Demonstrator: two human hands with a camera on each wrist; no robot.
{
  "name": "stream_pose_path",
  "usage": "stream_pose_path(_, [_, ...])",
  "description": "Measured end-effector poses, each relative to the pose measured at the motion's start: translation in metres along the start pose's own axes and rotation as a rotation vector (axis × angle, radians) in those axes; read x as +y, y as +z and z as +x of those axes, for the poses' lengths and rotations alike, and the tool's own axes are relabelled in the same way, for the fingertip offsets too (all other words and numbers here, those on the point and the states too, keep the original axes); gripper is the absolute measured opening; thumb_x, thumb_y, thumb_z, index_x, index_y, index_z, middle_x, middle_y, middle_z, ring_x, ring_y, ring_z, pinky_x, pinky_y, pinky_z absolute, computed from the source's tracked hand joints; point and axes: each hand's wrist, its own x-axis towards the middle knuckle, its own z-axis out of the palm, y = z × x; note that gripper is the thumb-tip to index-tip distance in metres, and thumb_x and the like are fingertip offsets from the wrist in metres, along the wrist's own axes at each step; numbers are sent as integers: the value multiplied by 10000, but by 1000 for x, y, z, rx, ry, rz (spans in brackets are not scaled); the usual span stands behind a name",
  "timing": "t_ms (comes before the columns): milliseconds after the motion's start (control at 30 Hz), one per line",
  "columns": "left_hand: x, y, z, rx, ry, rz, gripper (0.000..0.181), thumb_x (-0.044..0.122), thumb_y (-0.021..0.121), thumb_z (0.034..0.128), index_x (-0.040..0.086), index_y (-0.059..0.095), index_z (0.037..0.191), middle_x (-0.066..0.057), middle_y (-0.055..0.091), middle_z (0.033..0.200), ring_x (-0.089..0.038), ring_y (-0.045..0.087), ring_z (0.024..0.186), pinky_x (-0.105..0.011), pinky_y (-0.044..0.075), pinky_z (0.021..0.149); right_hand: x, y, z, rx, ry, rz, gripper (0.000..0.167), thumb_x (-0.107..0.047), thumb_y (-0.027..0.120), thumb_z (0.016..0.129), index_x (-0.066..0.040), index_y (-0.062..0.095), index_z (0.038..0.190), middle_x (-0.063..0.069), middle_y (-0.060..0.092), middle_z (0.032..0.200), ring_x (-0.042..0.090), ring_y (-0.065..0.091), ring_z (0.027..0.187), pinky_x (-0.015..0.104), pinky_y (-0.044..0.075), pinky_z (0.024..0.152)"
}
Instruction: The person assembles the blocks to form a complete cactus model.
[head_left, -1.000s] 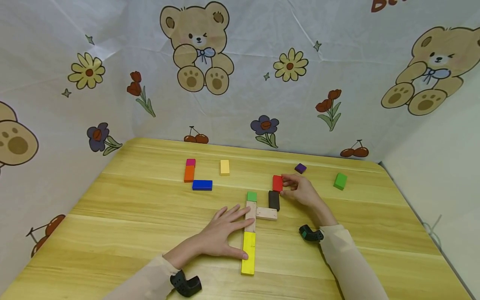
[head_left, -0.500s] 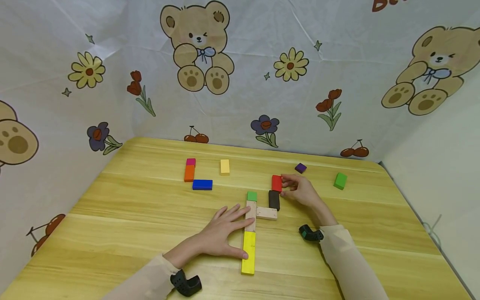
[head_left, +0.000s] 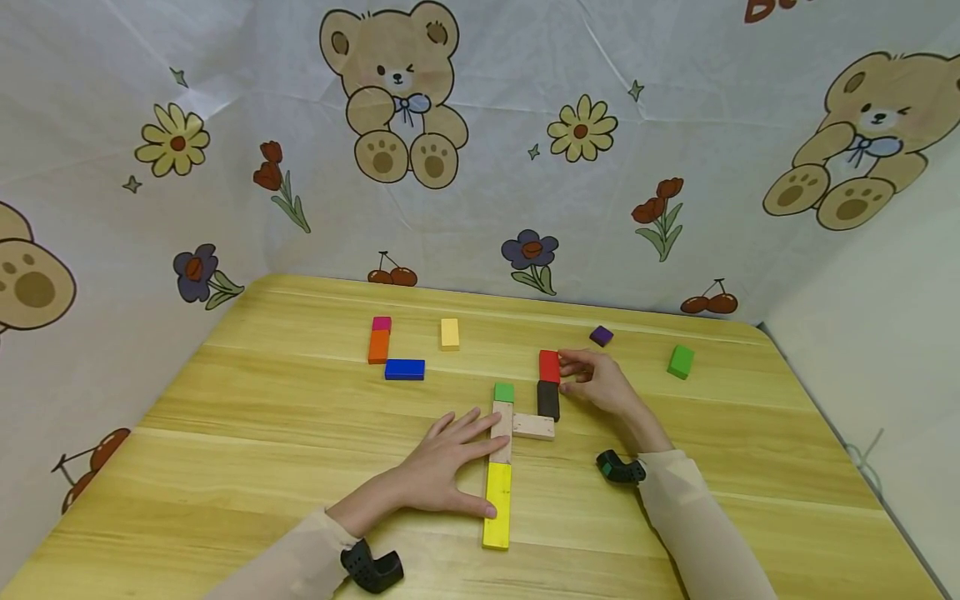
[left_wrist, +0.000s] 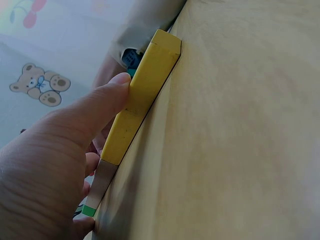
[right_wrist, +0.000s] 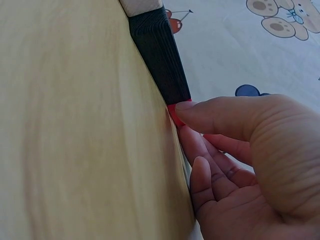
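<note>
My left hand (head_left: 438, 471) lies spread along a straight row of blocks. Its thumb rests on the long yellow block (head_left: 498, 507), and fingertips touch the pale wooden block (head_left: 503, 450) beyond it. A small green block (head_left: 504, 392) caps the far end. Off the row's right side juts another pale wooden block (head_left: 534, 427), with a black block (head_left: 548, 400) standing off its right end. A red block (head_left: 549, 366) meets the black one end to end. My right hand (head_left: 603, 385) touches the red block's right side with loosely bent fingers, its thumb by the red-black joint.
Magenta (head_left: 382, 323), orange (head_left: 378, 347) and blue (head_left: 405, 370) blocks lie together at the back left, near a cream block (head_left: 449, 334). Purple (head_left: 601, 336) and green (head_left: 681, 362) blocks sit at the back right. A printed cloth backs the wooden table (head_left: 262, 400).
The red block has slid slightly left, into line with the black block, and my right fingers have moved left with it. My left hand has stayed put.
</note>
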Motion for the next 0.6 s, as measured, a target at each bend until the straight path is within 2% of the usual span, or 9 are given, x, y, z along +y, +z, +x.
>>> stream_pose_path(300, [0,0,0,1,2,1,900,662,691,769,285,368,1520,66,139,1648,-272,75,1529,-577,41,1202,-3,0,-1,-3,-10,0,527,24,704,848,79,537,1344,236,613,1222,356,636,1060,206,492,818])
stream_pose_path(600, [0,0,-1,4,2,-3,900,657,693,771,284,365,1521,64,140,1649,-273,81,1528,-574,46,1203,-1,2,-1,-7,-7,48,493,50,674,867,85,540,1340,265,615,1199,383,637,1040,128,489,748])
